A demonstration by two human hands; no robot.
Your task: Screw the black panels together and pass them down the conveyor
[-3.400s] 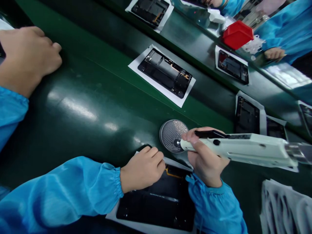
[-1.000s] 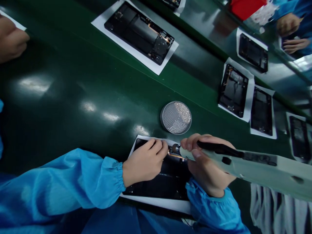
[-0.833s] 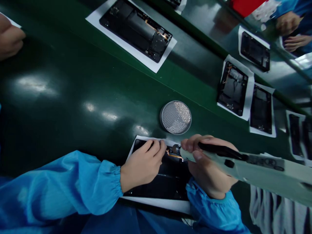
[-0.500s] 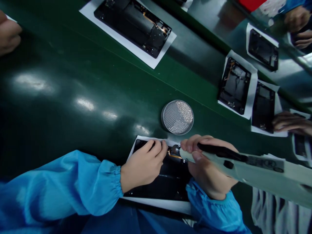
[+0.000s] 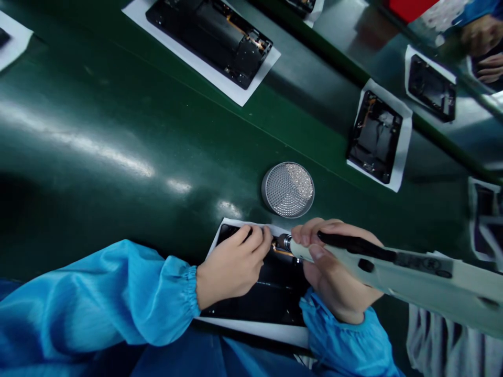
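A black tablet housing (image 5: 251,306) lies on a white sheet (image 5: 271,331) in front of me. My left hand (image 5: 233,269) rests over its left part, fingers bent and closed at the upper edge; the fingertips are partly hidden. In my right hand (image 5: 334,293) is a pale green electric screwdriver (image 5: 428,283) with a black lever, gripped near its front end. Its metal nose points left at the housing's upper edge, close to my left fingertips and an orange flex cable (image 5: 282,252). The bit's tip cannot be made out.
Beyond my hands stands a round perforated screw tray (image 5: 277,193), small shiny screws heaped on its right side. Other housings on white sheets lie at upper left (image 5: 214,42) and right (image 5: 375,139). A co-worker's hands (image 5: 485,42) show at top right. Grey-white cloth (image 5: 451,340) hangs at lower right.
My hands and the screwdriver hold nearly the same place. A co-worker's hand at far left is gone, and a sheet shows there. At right, another hand and the housing under it have left that spot.
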